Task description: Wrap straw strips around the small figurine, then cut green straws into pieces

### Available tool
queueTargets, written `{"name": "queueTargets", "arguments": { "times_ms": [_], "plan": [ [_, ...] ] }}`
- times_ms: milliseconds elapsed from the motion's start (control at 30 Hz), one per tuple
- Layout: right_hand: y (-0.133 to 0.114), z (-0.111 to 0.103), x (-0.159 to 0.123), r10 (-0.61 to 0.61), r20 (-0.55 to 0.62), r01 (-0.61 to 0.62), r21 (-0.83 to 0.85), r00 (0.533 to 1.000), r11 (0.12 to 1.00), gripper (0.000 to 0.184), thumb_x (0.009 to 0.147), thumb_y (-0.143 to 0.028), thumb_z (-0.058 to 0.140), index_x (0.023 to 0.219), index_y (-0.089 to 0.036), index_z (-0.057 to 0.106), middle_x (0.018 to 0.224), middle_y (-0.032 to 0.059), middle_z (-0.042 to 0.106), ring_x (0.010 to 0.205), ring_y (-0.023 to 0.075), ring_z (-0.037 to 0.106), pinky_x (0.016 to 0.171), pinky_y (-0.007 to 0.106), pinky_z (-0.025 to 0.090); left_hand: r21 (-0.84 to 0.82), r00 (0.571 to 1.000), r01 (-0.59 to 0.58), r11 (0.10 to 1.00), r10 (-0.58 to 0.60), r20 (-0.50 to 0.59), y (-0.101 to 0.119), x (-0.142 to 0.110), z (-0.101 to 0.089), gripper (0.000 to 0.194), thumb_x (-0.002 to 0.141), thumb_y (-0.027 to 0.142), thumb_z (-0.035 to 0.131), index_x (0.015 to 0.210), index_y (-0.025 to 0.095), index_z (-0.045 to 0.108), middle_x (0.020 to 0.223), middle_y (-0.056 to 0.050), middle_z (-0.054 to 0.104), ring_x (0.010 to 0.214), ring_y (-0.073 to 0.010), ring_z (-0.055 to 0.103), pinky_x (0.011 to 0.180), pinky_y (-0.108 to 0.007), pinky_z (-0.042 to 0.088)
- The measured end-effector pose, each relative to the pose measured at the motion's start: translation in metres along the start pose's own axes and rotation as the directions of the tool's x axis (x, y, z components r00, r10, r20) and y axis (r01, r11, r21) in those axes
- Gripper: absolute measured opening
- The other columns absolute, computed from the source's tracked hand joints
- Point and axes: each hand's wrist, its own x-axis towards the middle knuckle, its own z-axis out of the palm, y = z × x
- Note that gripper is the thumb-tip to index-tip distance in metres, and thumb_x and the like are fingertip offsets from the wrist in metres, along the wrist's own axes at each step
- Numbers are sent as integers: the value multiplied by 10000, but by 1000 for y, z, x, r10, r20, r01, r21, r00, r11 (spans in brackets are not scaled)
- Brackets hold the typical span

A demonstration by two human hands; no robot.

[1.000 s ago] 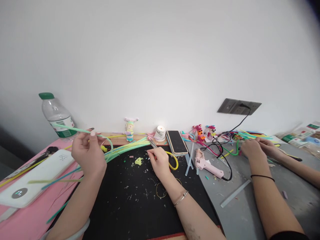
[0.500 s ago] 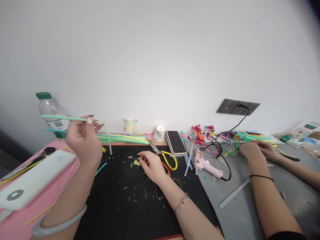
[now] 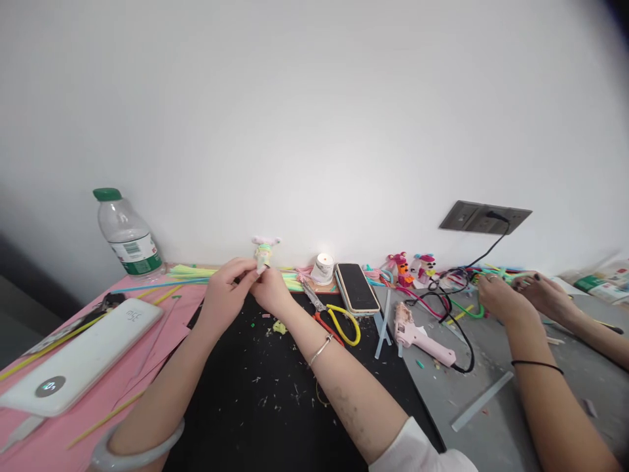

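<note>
My left hand (image 3: pixel 227 288) and my right hand (image 3: pixel 272 290) meet fingertip to fingertip above the back edge of the black mat (image 3: pixel 236 400). Both are closed in a pinch. Whatever lies between the fingers is hidden or too small to name. Just behind the fingertips stands a small fuzzy doll (image 3: pixel 266 250) in pale pink, yellow and green, its lower part covered by my hands. Nearest below them on the mat is a crumpled yellow-green scrap (image 3: pixel 280 327). Scissors (image 3: pixel 334 314) with yellow and orange handles lie right of my right hand.
Pipe cleaners (image 3: pixel 191 271) lie along the wall beside a bottle (image 3: pixel 128 233). A power bank (image 3: pixel 83 357) rests at left. A paper cup (image 3: pixel 323 269), phone (image 3: pixel 358 288) and pink glue gun (image 3: pixel 425 341) with cord are right. Another person's hands (image 3: pixel 504 298) work at far right.
My left hand has come down and right to meet my right hand, which moved up and left off the mat. The green pipe cleaner in my left hand no longer shows. The view has shifted slightly.
</note>
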Motion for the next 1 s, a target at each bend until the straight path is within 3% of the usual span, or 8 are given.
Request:
{"name": "queueTargets", "arguments": {
  "times_ms": [167,267,400,533,633,733,900,1000],
  "plan": [
    [5,-9,4,165,19,-166,88,986,982,277,836,-203,477,610,-134,623,483,-20,500,481,105,483,535,227,404,172,997,-80,982,83,-7,-27,-3,-8,229,804,359,527,961,249,651,1052,-55,656,1009,-241,577,902,-358,421],
    [9,-18,2,220,51,-226,202,974,953,376,884,-293,421,647,-120,657,428,-31,465,420,84,450,481,201,373,282,986,-103,954,61,154,-54,-10,-12,312,773,348,558,1072,292,622,1123,-61,659,1056,-294,571,962,-442,362],
    [8,-33,-1,171,63,-182,306,983,934,396,888,-372,419,759,-102,679,497,-11,527,433,72,454,443,179,342,459,986,-65,886,-15,168,-82,-18,-12,261,812,283,447,955,272,665,1028,-78,704,1003,-311,597,1040,-565,171],
    [1,-52,-11,176,-174,-113,322,969,940,408,892,-377,412,710,-104,655,565,10,553,454,65,450,464,186,351,493,978,-76,867,-32,207,-91,-20,-10,281,831,269,404,927,265,667,1015,-75,707,971,-295,610,1024,-558,203],
    [-3,-67,-22,176,-377,-47,328,909,943,412,899,-409,390,725,-126,634,559,0,531,446,72,440,453,200,344,498,982,-83,863,-14,188,-92,-20,-8,279,833,277,407,933,272,668,1003,-73,710,955,-295,619,1030,-563,188],
    [-5,-81,-32,194,-500,-39,305,844,952,418,894,-450,385,725,-141,610,528,-18,496,429,75,441,444,205,341,498,981,-99,862,1,193,-92,-20,-6,294,843,270,387,950,278,660,1013,-65,707,969,-287,617,1038,-564,176],
    [2,-107,-39,193,-625,-43,247,756,968,404,869,-465,425,708,-138,600,530,-23,485,440,71,432,440,200,333,507,984,-63,859,-32,176,-95,-21,-6,279,840,297,395,877,249,667,939,-87,719,921,-289,625,1039,-561,183],
    [6,-118,-42,257,-632,-36,340,731,940,382,855,-448,451,674,-137,581,501,-32,463,414,60,393,405,189,289,498,983,-10,867,-83,165,-96,-22,-5,285,841,296,392,914,238,661,970,-91,713,940,-295,619,1032,-594,157]
  ]
}}
